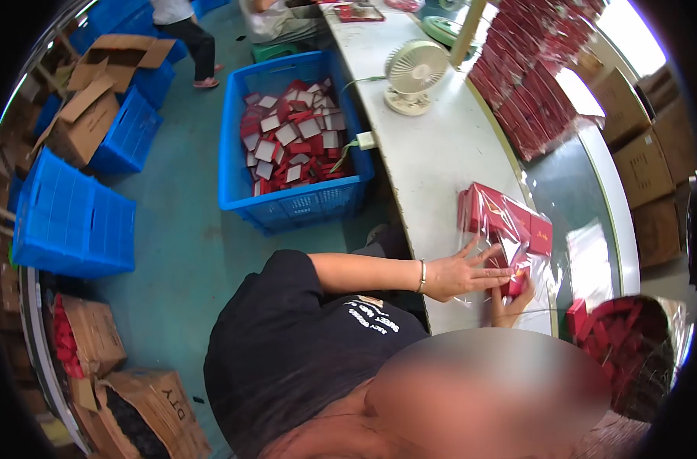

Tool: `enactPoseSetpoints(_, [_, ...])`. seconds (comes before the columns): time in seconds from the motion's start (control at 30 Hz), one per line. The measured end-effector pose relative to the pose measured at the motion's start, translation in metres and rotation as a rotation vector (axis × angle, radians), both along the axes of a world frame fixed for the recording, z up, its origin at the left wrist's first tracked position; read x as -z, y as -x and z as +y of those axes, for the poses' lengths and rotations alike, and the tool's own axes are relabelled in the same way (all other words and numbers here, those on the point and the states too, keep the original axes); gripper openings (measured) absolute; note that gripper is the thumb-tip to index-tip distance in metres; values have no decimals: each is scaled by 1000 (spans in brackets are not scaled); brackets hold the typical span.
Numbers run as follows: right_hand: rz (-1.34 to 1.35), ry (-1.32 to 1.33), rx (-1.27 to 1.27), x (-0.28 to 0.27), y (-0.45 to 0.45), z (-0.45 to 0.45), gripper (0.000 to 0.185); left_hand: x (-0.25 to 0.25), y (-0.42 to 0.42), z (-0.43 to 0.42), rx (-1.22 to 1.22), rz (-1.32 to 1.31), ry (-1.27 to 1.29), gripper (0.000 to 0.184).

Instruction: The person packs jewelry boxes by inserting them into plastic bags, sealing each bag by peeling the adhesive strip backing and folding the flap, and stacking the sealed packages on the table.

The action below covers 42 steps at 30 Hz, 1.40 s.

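Observation:
My left hand, with a bracelet at the wrist, lies with fingers spread over a clear plastic bag on the table. Inside the bag sit several red boxes with gold marks. Just beyond the left fingertips, my right hand is closed around the near end of a small red box at the bag's near side. Part of the right hand is hidden behind the blurred area and the box.
A white table carries a small fan. Stacked red packs stand beyond. A blue crate holds many red and white boxes. A dark basket of red boxes is at right. Cartons line the left; people are at the top.

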State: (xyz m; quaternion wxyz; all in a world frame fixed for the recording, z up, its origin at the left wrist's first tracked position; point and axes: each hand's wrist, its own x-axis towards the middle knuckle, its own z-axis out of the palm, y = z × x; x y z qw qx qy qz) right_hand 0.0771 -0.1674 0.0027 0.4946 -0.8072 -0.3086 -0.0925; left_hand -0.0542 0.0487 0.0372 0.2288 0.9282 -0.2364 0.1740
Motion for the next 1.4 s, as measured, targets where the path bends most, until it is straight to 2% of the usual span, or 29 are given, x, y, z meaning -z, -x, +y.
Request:
enactPoseSetpoints(0.03, [-239,211,198,5,-14,4,77,5,-1,-2,-21,-49,-42,102])
enactPoseSetpoints(0.07, [-201,132,306,14,-23,11,79,8,1,-1,-49,-60,-59,100])
enactPoseSetpoints(0.13, [-90,-37,207,9,-36,28,54,14,0,-1,-41,-83,-82,97])
enactPoseSetpoints(0.23, [-462,187,407,21,-41,23,48,23,-1,2,-15,-36,-132,94])
enactPoseSetpoints(0.27, [-146,-34,433,40,-43,27,59,20,0,3,-20,-39,-141,93])
enactPoseSetpoints(0.33, [-286,160,611,64,-51,18,73,11,3,0,-7,2,-114,92])
enactPoseSetpoints(0.4, [-145,246,701,42,-37,30,85,4,4,-1,26,55,-113,91])
enactPoseSetpoints(0.47, [-112,176,747,44,-37,32,90,-1,7,1,24,84,-83,90])
enactPoseSetpoints(0.53, [-213,362,856,23,-24,32,88,-6,6,0,40,103,-30,90])
enactPoseSetpoints(0.57, [-140,371,825,25,-27,26,84,-7,5,-1,38,80,-40,92])
enactPoseSetpoints(0.6, [46,301,742,-3,-14,25,83,-7,3,-1,42,77,-34,93])
enactPoseSetpoints(0.63, [68,240,684,12,-20,23,83,-7,3,-2,46,78,-27,95])
enactPoseSetpoints(0.67, [-50,87,576,33,-28,16,86,-6,3,-2,45,81,-18,96])
enactPoseSetpoints(0.73, [-78,36,460,20,-16,11,98,-7,3,0,48,91,-23,101])
enactPoseSetpoints(0.8, [49,320,388,12,15,-16,99,3,1,7,38,103,-29,105])
enactPoseSetpoints(0.9, [-29,398,595,19,24,-124,91,2,-2,7,64,49,-40,106])
enactPoseSetpoints(0.93, [-63,407,827,15,23,-175,84,1,-3,8,65,45,-44,105])
enactPoseSetpoints(0.97, [-85,451,1146,7,28,-226,90,0,-5,9,59,40,-49,104])
enactPoseSetpoints(1.03, [-95,577,1481,-14,39,-336,102,2,-7,10,69,59,-53,104])
enactPoseSetpoints(1.1, [221,604,1667,-25,40,-418,119,1,-9,10,78,64,-61,105])
enactPoseSetpoints(1.13, [378,589,1672,-25,37,-444,129,1,-11,8,79,63,-58,104])
enactPoseSetpoints(1.2, [515,577,1454,-16,29,-483,126,1,-14,6,81,63,-54,104])
enactPoseSetpoints(1.3, [634,712,1362,-38,25,-500,117,3,-16,2,58,59,-67,103])
enactPoseSetpoints(1.33, [517,645,1366,-49,28,-501,108,3,-17,1,53,54,-61,103])
enactPoseSetpoints(1.4, [173,554,1094,-67,53,-499,107,4,-15,1,41,49,-53,103])
